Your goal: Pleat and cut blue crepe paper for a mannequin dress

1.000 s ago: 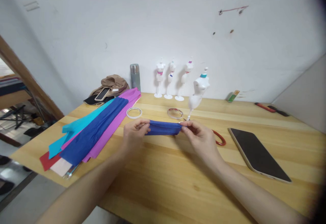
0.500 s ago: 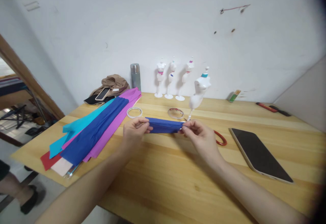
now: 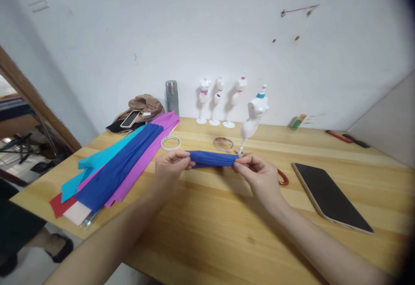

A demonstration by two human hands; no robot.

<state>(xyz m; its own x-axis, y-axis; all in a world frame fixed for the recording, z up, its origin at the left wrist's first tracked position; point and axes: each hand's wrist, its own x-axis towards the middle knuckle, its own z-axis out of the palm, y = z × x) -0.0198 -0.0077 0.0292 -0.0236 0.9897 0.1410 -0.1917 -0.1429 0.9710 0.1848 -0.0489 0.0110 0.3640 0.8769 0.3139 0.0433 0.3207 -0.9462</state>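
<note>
Above surface (image 3: 207, 233) centre: blue paper strip (image 3: 212, 158) lies 9-to-3 o'clock; left hand (image 3: 168, 169) pinches its 9 o'clock end, right hand (image 3: 259, 174) its 3 o'clock end.

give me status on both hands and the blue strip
Left hand, right hand: each pinching one end. Blue strip: stretched between them. White tape roll behind, apart.

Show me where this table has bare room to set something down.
Bare wood: the near stretch between the paper strips and the tablet; also behind the tablet. Crowded: mid-table, around the tape rings, mannequin and held blue strip.
</note>
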